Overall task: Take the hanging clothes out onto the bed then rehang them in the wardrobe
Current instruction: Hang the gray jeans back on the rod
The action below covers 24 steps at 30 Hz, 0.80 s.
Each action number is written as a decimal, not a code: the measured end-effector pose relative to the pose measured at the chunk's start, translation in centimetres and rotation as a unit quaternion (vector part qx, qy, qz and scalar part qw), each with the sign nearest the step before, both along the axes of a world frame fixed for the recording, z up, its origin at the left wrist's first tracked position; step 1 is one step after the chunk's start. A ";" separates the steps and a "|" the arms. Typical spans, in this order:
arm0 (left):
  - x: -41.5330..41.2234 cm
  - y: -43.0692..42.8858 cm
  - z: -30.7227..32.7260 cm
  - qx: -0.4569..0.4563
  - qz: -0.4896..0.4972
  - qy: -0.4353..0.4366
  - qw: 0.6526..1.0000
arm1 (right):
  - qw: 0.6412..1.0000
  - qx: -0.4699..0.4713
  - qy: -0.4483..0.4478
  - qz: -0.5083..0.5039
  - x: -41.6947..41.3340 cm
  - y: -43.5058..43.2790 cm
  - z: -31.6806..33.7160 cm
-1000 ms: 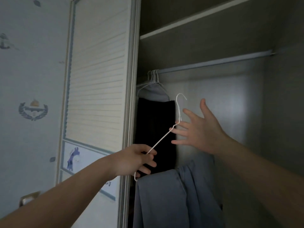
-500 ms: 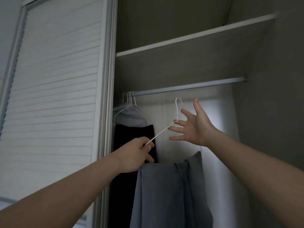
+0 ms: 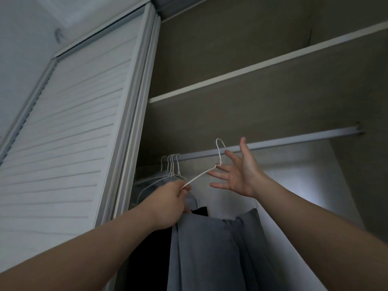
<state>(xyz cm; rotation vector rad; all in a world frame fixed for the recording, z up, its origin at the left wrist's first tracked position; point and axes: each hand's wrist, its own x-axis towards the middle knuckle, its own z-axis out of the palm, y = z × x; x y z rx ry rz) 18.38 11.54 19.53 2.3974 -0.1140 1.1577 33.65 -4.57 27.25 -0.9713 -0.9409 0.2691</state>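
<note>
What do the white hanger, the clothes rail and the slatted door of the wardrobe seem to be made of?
Hanger: thin wire, likely metal with a white coating; it is slim and bent into a hook. Clothes rail: probably metal, matt silver-grey, with a straight, even profile. Slatted door: white painted wood or laminate, I cannot tell which; the slats look smooth and matt.

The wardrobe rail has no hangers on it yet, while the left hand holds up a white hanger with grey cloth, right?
Not quite. The head view shows several other hangers hooked at the left end of the wardrobe rail. The left hand does hold up a white hanger with grey cloth.
</note>
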 end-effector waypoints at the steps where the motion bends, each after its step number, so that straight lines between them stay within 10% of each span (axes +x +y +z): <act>1: 0.7 0.2 0.7 0.002 0.009 -0.005 1.000 | 1.000 0.002 -0.004 0.003 0.7 0.4 0.8; 19: 9.3 1.1 4.7 0.025 0.101 0.025 0.994 | 0.999 -0.023 -0.019 0.042 10.5 3.3 2.2; 24: 9.6 1.2 5.0 0.194 0.241 0.032 0.950 | 0.993 -0.051 -0.096 -0.038 12.1 4.6 1.2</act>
